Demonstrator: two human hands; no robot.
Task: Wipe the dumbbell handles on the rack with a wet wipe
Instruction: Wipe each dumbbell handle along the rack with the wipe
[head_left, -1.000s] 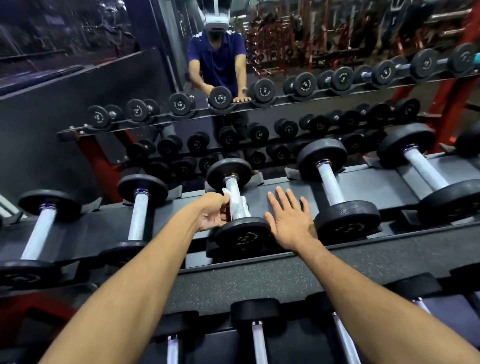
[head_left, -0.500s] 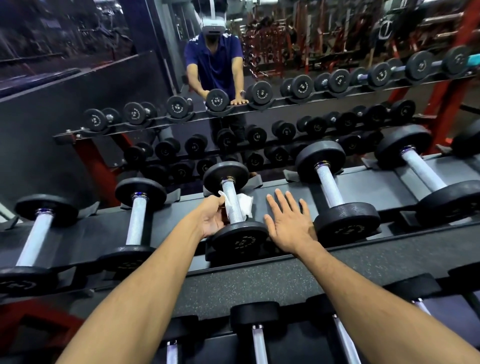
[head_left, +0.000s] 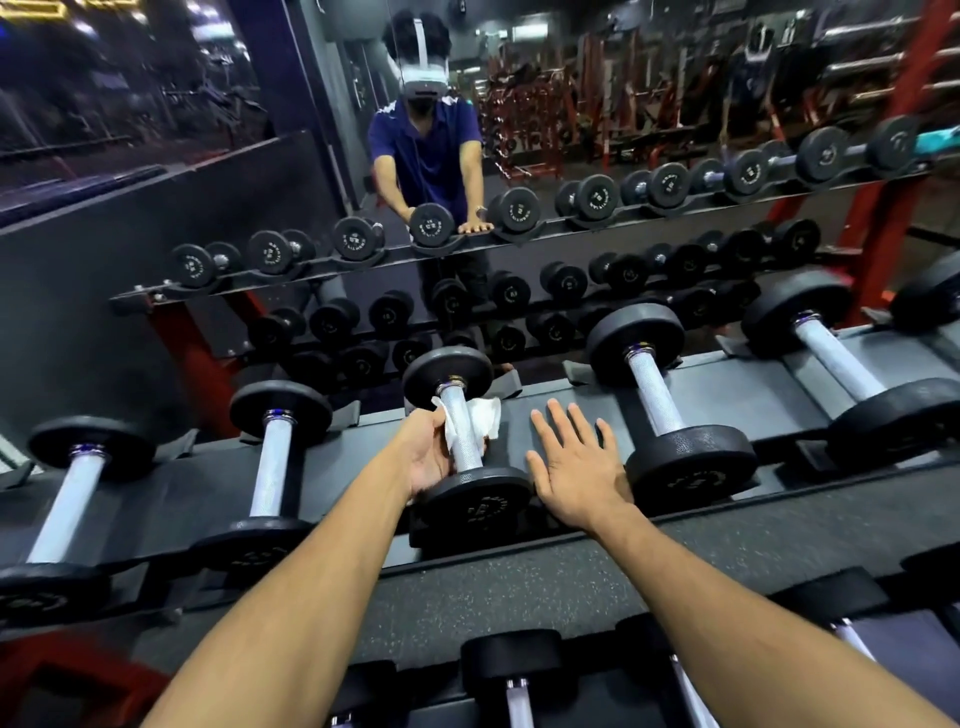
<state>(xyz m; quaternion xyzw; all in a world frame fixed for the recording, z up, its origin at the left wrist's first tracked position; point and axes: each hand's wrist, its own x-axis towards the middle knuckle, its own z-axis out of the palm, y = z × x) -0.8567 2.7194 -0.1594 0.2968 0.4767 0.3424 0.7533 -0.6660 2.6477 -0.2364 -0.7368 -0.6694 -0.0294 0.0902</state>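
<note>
A black dumbbell with a silver knurled handle lies on the top tier of the rack, straight ahead. A white wet wipe is draped under and around that handle. My left hand grips the wipe from the handle's left side, fingers curled beneath it. My right hand lies flat on the rack shelf, fingers spread, between this dumbbell and the larger one to its right.
More dumbbells line the shelf: two to the left and a bigger one far right. A lower tier of dumbbells sits near me. A wall mirror behind reflects the rack and a person.
The wipe has loosened and spread out to the right of the handle. My left hand has opened from a tight wrap to a looser grip lower on the handle. My right hand stays flat.
</note>
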